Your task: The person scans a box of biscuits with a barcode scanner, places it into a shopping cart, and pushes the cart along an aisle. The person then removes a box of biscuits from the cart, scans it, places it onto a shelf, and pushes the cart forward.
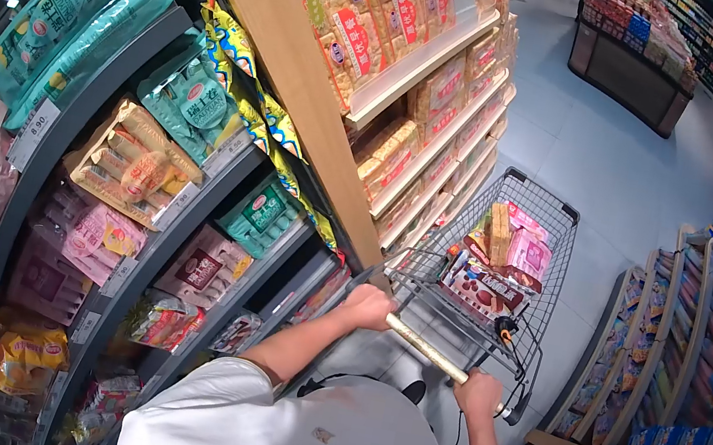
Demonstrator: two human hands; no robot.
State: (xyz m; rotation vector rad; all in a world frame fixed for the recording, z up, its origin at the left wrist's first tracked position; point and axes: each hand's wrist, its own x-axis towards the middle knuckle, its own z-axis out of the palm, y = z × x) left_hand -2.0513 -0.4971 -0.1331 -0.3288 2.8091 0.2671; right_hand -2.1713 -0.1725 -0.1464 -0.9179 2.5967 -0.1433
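Observation:
My left hand (368, 308) is closed round the left end of the shopping cart's handle (428, 347). Near the handle's right end, my right hand (481, 394) is wrapped round the same bar. Ahead of both hands is the cart's dark wire basket (557, 222). Inside it lie a pink package (527, 251), a tan package (498, 234) standing upright, and a brown and white package (480, 287) nearer to me. A small black and orange item (506, 329) is at the basket's near right side.
Shelves of bagged snacks (199, 106) rise close on the left. A wooden-edged shelf of packaged goods (427, 63) borders the cart's left side. More snack racks (673, 321) stand on the right. Grey floor (573, 132) leads ahead to a display island (619, 76).

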